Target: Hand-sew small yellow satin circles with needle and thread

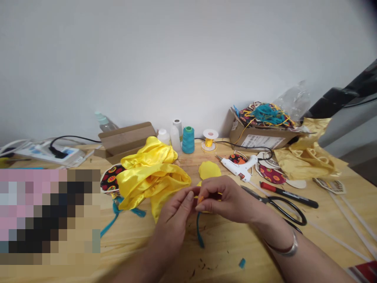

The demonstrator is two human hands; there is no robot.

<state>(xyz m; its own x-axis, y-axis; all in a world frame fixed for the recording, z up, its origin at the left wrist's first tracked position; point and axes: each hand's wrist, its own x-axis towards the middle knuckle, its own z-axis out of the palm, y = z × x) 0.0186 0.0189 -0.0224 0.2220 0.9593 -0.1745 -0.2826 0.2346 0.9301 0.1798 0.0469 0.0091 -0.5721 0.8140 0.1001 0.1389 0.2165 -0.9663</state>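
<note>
Patterned piece [110, 179]: lies at the far left, partly under the yellow cloth; teal ties [117, 208] lie just below it, the join too unclear to read.
Yellow cloth [153, 184]: heaped loosely beside the left hand, no fingers on it.
Left hand [176, 210]: fingers drawn together, thumb near the orange bit; whether it grips anything, one cannot tell.
Teal cone [188, 140]: upright at the back, untouched.
Teal strand [199, 232]: hangs below the fingertips, its upper end hidden.
Orange bit [200, 199]: between the two hands, in the right hand's pinch.
Yellow disc [209, 170]: flat on the table, beyond the hands.
Right hand [225, 199]: thumb and forefinger closed narrowly on the orange bit.
Progress: the small work looks under way; a teal scrap [242, 263] suggests some trimming is done. How much is left does not show.
Glue gun [240, 168]: lies on its side, unheld.
Scissors [288, 210]: lie beside the right forearm, near the marker [290, 195], both unused.
</note>
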